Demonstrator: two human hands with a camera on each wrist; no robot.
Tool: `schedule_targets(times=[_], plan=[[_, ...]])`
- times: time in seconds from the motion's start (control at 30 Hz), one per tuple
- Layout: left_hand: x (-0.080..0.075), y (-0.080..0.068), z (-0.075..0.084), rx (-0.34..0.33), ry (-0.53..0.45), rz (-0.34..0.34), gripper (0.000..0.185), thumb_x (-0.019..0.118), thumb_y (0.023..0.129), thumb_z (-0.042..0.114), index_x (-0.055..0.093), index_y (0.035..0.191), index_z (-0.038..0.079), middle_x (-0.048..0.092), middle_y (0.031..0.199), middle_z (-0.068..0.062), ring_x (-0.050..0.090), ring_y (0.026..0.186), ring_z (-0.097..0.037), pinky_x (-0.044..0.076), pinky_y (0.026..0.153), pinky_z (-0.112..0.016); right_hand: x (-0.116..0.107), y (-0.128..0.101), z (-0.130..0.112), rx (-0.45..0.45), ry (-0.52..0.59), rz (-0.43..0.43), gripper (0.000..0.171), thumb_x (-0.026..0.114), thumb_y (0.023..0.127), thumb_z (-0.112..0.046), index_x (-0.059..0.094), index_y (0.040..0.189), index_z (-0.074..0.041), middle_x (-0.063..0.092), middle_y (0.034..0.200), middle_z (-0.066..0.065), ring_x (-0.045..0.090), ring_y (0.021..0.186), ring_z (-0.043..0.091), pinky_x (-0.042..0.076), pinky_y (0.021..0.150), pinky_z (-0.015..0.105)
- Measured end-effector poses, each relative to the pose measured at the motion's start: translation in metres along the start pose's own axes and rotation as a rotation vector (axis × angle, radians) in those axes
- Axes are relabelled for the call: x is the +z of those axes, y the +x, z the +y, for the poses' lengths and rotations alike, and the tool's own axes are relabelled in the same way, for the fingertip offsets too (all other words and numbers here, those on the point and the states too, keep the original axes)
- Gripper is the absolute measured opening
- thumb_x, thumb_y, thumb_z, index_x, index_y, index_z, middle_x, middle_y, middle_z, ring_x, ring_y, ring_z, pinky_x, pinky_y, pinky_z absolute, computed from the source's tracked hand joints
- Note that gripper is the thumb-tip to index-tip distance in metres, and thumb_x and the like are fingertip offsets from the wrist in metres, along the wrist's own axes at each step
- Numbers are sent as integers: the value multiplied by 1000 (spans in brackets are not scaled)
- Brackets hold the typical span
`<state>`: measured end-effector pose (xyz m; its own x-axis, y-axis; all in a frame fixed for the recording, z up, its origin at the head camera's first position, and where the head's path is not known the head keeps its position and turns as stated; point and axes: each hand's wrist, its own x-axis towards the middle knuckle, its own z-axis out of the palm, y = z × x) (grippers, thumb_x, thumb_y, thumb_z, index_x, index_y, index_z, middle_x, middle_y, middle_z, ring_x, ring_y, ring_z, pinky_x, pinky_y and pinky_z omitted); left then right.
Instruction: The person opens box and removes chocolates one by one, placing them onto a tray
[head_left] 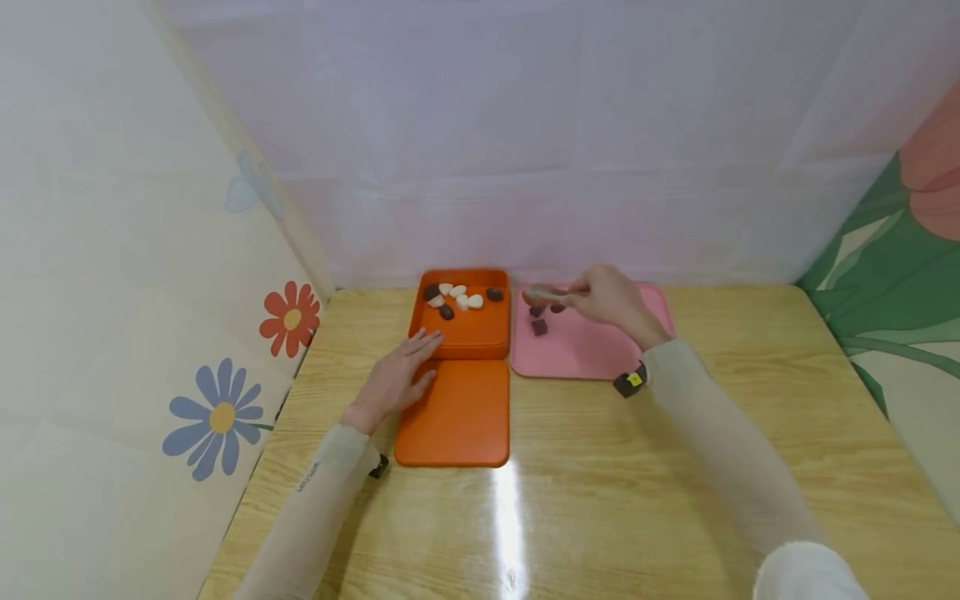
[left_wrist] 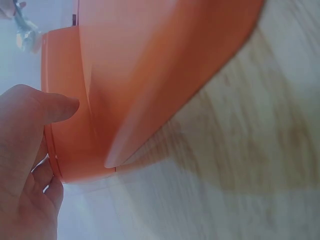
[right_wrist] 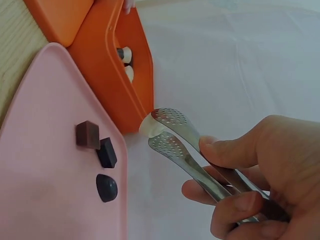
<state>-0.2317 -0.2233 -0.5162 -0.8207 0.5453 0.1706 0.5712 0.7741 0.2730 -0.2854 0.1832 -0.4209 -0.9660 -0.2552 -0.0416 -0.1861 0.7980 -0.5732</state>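
Observation:
My right hand (head_left: pixel 611 296) grips metal tongs (right_wrist: pixel 200 172) with perforated tips, over the back of a pink tray (right_wrist: pixel 45 170). A small white chocolate (right_wrist: pixel 149 126) sits between the tips, near the box's corner in the right wrist view. Beneath, a brown square chocolate (right_wrist: pixel 88 135) and two darker pieces lie on the tray. My left hand (head_left: pixel 393 375) rests at the front left corner of an orange box (head_left: pixel 468 346), fingers extended over its rim and thumb (left_wrist: pixel 62 107) at its front wall. Several white and dark chocolates (head_left: pixel 457 292) lie inside the box.
An orange lid (head_left: pixel 457 421) lies flat on the wooden table (head_left: pixel 600 492) in front of the box. Box and tray stand side by side near the back edge, against a pale cloth backdrop (head_left: pixel 480 167). Flower-printed cloth (head_left: pixel 892 275) hangs at both sides.

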Motion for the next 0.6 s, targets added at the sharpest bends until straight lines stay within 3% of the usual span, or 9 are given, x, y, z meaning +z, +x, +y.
schedule_targets(times=[0.2,0.43,0.6], plan=[[-1,0,1,-3,-1,1,64,73,103,15,48,161,5,46,167,-13,38,158,-37,40,123,-59,0,-6,11,32,1,-14,30,70,103,-30,83,118,-8,80,100,12,52,61,15,40,54,27],[0,-1,1,6,2,13,64,73,102,15,48,161,5,47,166,-14,38,158,-37,40,123,-59,2,-11,20,28,23,8,30,71,103,-31,82,118,-7,80,111,15,69,77,20,56,66,32],[0,-1,1,6,0,18,63,73,102,14,49,160,4,48,166,-14,39,157,-38,41,122,-59,6,-14,29,24,36,1,28,72,102,-28,83,115,-6,81,101,16,61,66,18,49,57,28]])
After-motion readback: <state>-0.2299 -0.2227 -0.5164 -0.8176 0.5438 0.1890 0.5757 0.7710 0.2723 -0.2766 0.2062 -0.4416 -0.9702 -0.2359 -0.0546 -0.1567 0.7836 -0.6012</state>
